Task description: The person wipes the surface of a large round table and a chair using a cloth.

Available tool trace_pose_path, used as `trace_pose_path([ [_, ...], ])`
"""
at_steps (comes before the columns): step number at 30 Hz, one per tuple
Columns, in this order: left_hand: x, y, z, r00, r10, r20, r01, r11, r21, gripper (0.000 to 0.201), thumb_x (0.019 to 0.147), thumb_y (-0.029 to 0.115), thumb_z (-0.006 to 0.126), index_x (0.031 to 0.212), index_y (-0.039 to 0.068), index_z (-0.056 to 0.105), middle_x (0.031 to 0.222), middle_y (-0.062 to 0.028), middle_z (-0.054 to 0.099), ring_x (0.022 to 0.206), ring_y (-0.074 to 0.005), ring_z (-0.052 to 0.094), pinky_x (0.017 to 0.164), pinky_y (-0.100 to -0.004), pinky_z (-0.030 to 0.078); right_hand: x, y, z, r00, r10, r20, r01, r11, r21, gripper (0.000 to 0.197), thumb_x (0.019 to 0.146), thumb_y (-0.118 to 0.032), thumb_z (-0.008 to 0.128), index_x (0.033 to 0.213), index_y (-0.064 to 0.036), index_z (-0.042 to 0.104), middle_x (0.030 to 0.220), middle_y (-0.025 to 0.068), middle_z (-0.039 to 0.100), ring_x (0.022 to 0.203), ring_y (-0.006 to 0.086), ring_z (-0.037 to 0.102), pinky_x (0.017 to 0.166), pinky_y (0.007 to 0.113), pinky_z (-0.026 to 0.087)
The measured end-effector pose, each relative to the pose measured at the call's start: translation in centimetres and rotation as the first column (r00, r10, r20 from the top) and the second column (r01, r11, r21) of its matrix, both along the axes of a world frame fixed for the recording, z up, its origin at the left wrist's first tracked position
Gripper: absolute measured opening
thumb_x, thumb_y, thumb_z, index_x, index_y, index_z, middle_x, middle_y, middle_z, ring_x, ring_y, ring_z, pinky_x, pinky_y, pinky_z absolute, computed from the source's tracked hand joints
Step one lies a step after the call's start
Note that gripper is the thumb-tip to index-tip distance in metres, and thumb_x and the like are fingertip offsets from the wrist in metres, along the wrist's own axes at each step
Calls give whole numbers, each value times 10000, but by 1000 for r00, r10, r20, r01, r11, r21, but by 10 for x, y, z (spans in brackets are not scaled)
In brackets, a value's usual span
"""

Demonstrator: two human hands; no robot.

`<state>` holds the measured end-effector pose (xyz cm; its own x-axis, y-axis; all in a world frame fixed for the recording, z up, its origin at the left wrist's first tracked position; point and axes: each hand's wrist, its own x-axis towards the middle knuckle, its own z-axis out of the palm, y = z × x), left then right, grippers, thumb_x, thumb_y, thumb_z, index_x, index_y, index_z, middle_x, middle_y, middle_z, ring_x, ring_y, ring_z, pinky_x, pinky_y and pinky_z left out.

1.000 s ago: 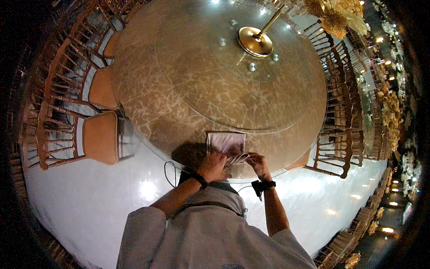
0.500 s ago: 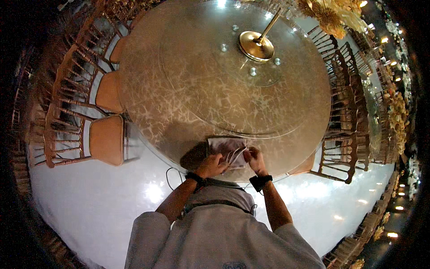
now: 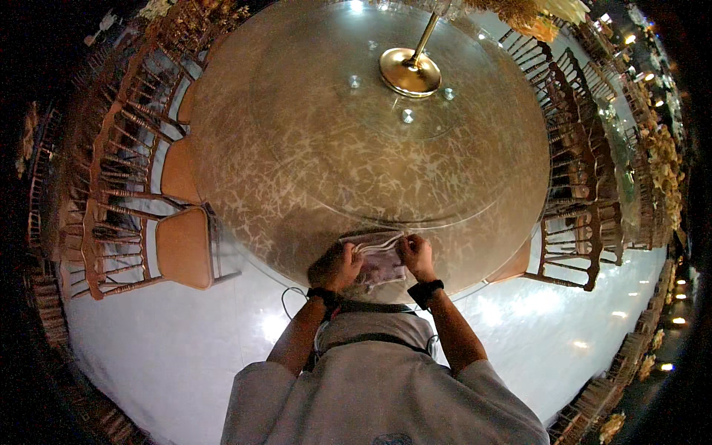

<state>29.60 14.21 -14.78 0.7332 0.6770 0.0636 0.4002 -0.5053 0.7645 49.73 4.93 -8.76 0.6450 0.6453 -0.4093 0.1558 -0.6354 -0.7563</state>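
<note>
The left hand pinches the left end of a folded pinkish-grey cloth napkin, and the right hand pinches its right end, thumb and fingers together at the far folded edge. The napkin lies at the near rim of a round marbled-brown table, at the table's 6 o'clock. Each wrist wears a black band; the grey shirt bears a dark print, cut off and too small to read. Taken from the napkin, with 12 straight ahead, the edge of a clear round turntable comes just beyond it, and a gold pedestal base stands at 12, small round studs near it. Yellowish flowers show at 1, a brown-seated chair at 9, and spindle-backed chairs at 2 to 3.
</note>
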Motion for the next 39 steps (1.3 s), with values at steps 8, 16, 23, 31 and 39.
trace_pose_path([
  [8,-17,-11,-57,975,205,84,-214,971,111,538,897,245,607,1320,-4,388,1153,-223,541,1028,-373,537,863,-420,465,-24,-35,-20,841,90,533,-144,988,60,211,878,-148,557,1001,-2,467,1002,233,501,898,415,496,732,465,426],
  [16,-27,-24,31,889,-305,-342,362,925,116,635,821,242,660,1379,88,398,1442,-187,309,1334,-376,278,1072,-552,245,-50,-90,-28,607,615,503,-638,755,-153,610,856,-149,578,1408,-63,332,1419,268,310,1274,432,362,990,481,383],
  [23,-2,-4,29,862,-266,-431,379,904,199,699,816,281,657,1413,84,352,1478,-191,255,1372,-383,219,1099,-555,182,-39,-52,-36,579,554,598,-563,802,-198,617,872,-238,567,1410,-59,325,1446,266,285,1319,435,313,1032,526,316],
  [31,42,16,29,935,-165,-316,227,958,173,726,808,299,680,1411,75,344,1456,-192,272,1360,-392,218,1094,-554,193,-21,-15,-48,551,514,658,-481,839,-254,641,878,-280,560,1412,-42,297,1413,296,306,1308,467,310,1046,533,290],
  [39,10,20,29,928,-240,-287,291,945,151,762,773,224,726,1417,99,339,1463,-192,268,1349,-376,255,1085,-549,217,-63,-47,-50,564,628,536,-548,770,-326,727,860,-319,584,1447,-61,241,1436,351,210,1327,496,237,1042,576,259],
])
